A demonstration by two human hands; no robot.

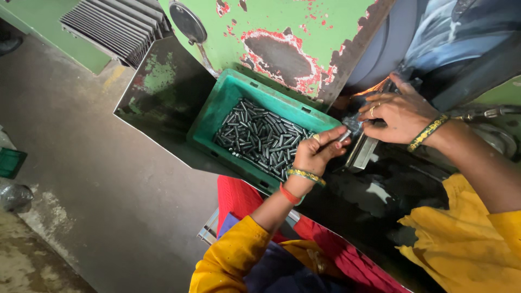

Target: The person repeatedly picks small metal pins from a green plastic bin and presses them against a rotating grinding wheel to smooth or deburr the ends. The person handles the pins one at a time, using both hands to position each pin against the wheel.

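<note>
Still heaped with short dark steel pins (259, 138) in the green plastic crate (217, 111), hardly emptied; left hand (316, 153) pinched shut on one pin (344, 135) beside the grey metal guide block (362, 151), right hand (399, 114) resting there, grip unclear.

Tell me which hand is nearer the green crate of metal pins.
Left. The left hand, pinching a pin, sits at the green crate's right edge; the right hand is farther right, at the machine.

light: even, daylit | shadows: soft | focus: sharp | edges: slightly stretched
</note>
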